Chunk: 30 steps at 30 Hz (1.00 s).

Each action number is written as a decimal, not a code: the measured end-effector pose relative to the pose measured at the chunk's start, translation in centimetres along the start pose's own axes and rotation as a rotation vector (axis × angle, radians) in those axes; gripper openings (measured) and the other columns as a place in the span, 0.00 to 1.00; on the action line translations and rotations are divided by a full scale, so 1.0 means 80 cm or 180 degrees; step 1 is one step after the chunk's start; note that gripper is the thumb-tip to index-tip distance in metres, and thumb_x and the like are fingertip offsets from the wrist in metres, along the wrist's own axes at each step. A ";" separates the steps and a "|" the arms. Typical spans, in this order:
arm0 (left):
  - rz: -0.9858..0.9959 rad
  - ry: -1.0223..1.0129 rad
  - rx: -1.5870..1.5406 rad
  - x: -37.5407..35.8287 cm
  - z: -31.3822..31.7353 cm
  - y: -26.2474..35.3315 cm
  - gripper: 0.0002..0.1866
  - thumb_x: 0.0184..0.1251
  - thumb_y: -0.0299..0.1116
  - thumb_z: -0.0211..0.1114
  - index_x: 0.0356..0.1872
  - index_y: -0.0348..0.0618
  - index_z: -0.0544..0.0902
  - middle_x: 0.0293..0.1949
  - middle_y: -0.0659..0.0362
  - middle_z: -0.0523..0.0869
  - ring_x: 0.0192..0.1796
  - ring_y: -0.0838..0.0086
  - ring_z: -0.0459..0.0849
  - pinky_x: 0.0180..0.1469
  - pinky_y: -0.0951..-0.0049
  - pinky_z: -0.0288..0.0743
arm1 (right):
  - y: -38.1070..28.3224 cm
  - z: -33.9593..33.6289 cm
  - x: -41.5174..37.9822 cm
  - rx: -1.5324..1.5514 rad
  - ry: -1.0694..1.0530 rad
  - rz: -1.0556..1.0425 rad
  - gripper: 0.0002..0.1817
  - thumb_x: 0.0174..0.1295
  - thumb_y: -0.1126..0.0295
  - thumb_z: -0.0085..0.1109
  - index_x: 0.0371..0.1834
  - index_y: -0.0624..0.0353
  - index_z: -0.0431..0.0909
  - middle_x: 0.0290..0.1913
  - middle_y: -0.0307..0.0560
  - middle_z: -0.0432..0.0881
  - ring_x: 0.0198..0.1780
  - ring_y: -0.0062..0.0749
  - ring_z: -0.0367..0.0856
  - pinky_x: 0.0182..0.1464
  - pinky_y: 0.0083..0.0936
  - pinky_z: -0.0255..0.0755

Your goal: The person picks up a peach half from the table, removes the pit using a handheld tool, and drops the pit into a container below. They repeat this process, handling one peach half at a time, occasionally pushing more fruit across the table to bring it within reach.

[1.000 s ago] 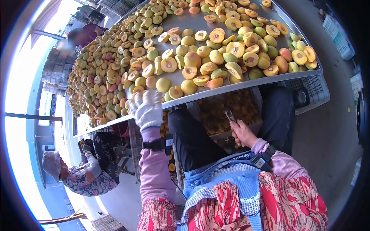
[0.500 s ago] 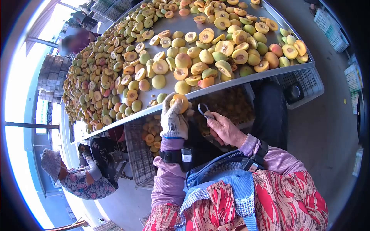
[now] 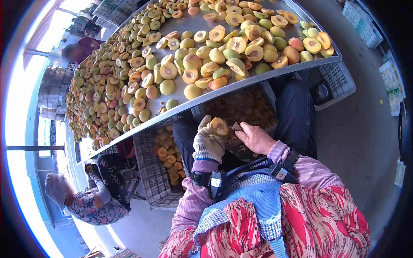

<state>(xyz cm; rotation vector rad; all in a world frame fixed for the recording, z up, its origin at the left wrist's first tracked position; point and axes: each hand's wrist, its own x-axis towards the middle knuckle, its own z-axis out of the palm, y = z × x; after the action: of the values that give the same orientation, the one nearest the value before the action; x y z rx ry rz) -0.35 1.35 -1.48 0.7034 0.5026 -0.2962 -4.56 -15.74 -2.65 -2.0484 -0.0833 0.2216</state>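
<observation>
My left hand [image 3: 209, 139], in a whitish knit glove, grips a peach half [image 3: 220, 126] with its cut face up and the brown pit area showing. Close to its right side is my bare right hand [image 3: 256, 138], fingers closed round a pitting tool [image 3: 236, 126]. Only a small part of the tool shows; its metal loop is hidden at the fruit's edge. Both hands are below the front rim of a metal table [image 3: 189, 104] heaped with whole-looking and halved peaches [image 3: 167, 71]. Under them a crate [image 3: 269, 92] holds dark brownish bits.
At my left a grey crate [image 3: 148, 172] contains peach halves. Another crate [image 3: 344, 84] with a dark round object [image 3: 320, 91] stands under the table's right corner. A co-worker [image 3: 97, 200] in a hat sits at the left; another person [image 3: 81, 49] is across the table.
My left hand has come down from the table edge with the peach half, its cut face now turned up. My right hand has brought the pitting tool against it, hiding the loop.
</observation>
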 end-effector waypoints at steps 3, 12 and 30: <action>-0.0255 -0.0017 -0.0387 -0.003 0.019 -0.003 0.11 0.65 0.35 0.52 0.43 0.41 0.76 0.42 0.51 0.80 0.44 0.56 0.80 0.49 0.53 0.77 | -0.038 -0.014 -0.010 0.1212 -0.0703 0.1083 0.18 0.68 0.56 0.44 0.37 0.63 0.68 0.24 0.54 0.76 0.21 0.42 0.76 0.28 0.35 0.70; 0.0238 0.0090 0.0011 0.019 0.006 -0.030 0.14 0.60 0.40 0.55 0.40 0.42 0.79 0.39 0.55 0.81 0.42 0.62 0.79 0.50 0.55 0.76 | -0.012 0.030 -0.009 0.0859 -0.0153 0.0265 0.21 0.68 0.54 0.43 0.37 0.66 0.69 0.35 0.66 0.77 0.40 0.61 0.76 0.40 0.42 0.68; 0.1047 0.0808 0.1018 0.019 0.033 -0.034 0.21 0.66 0.51 0.55 0.35 0.41 0.78 0.30 0.57 0.81 0.29 0.69 0.79 0.31 0.69 0.75 | -0.032 0.008 0.007 0.2758 -0.1614 0.1833 0.19 0.69 0.50 0.40 0.36 0.57 0.65 0.21 0.38 0.68 0.13 0.17 0.64 0.12 0.18 0.60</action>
<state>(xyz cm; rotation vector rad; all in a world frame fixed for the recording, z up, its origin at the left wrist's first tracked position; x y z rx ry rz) 0.67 -2.59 -2.02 1.1283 0.5760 0.0258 -4.05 -13.88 -0.72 -1.0734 0.2572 0.9530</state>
